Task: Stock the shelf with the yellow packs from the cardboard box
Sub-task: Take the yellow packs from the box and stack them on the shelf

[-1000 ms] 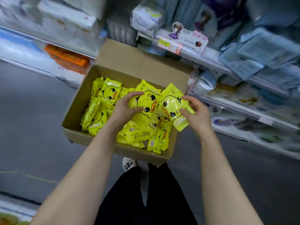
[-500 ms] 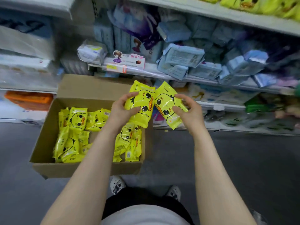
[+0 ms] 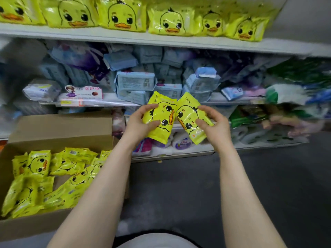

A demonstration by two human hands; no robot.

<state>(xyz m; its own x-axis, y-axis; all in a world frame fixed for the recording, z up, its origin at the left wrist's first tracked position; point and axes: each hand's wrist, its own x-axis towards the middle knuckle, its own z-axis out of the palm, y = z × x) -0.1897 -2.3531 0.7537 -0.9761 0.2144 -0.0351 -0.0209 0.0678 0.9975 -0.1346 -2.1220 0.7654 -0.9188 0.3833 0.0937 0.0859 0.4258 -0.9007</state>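
My left hand (image 3: 139, 122) grips a yellow duck pack (image 3: 161, 117), and my right hand (image 3: 213, 124) grips a second yellow duck pack (image 3: 189, 119). Both packs are held side by side, touching, in front of the middle shelf. The cardboard box (image 3: 59, 129) stands on the floor at the lower left with several yellow packs (image 3: 44, 179) lying loose inside. On the top shelf (image 3: 161, 41) a row of standing yellow duck packs (image 3: 121, 15) faces outward.
The middle shelf holds blue and purple packs (image 3: 134, 83) and a pink price card (image 3: 84, 93). Green and pink packs (image 3: 286, 111) crowd the right side. White packs fill the bottom shelf (image 3: 179, 151). Dark grey floor (image 3: 179, 190) lies between me and the shelving.
Both hands lifted one pack each out of the box and raised them toward the shelves. My view tilted up, bringing the top shelf's row of yellow packs into sight.
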